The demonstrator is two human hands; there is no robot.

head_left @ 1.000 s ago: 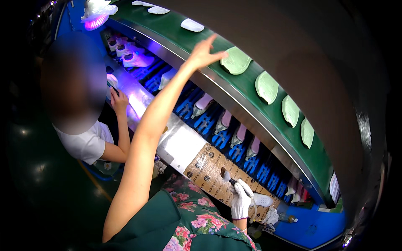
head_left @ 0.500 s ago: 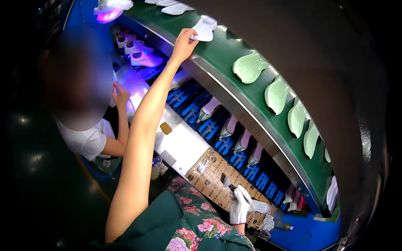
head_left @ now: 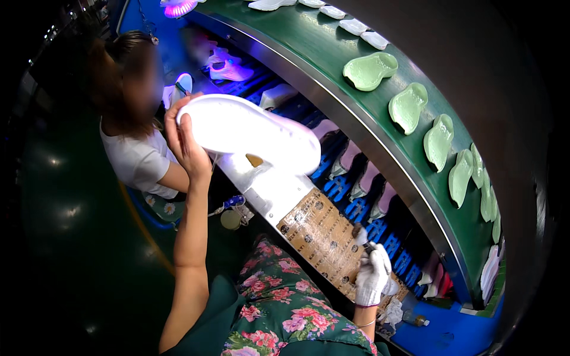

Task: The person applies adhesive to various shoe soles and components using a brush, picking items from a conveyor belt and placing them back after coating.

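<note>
The left hand [head_left: 189,142] is bare and raised, its fingers clamped on the heel end of a white shoe sole [head_left: 249,133] held in the air above the table [head_left: 270,190], sole face toward the camera. The right hand [head_left: 373,276] wears a white glove and is closed on a small brush-like tool [head_left: 360,236] over a brown cardboard sheet [head_left: 323,237] – the tool is partly hidden. Pale green soles [head_left: 407,107] lie in a row on the green conveyor belt [head_left: 332,59]. Another person in a white shirt [head_left: 138,163] sits just beside the raised arm

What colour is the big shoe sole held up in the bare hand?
White shoe sole, clearest in the head view.
</note>
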